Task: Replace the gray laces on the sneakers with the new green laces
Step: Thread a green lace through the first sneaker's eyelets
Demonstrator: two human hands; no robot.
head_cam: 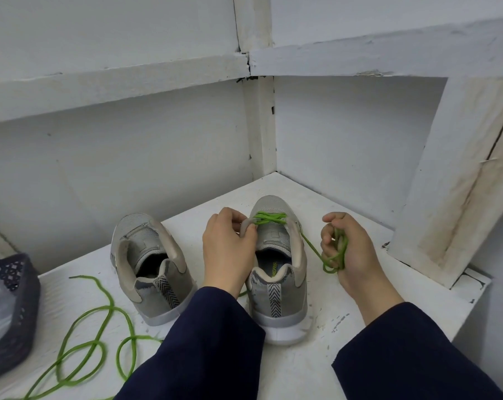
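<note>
The left grip (228, 241) pinches the eyelet edge of a gray mesh sneaker (279, 272) standing on the white painted surface (345, 298). A green cord lace (269, 218) crosses its toe-end eyelets. The right grip (345, 246) curls round that lace's bunched slack. A second gray sneaker (149, 264) stands just left, with a loose green lace (100, 321) beside it.
</note>
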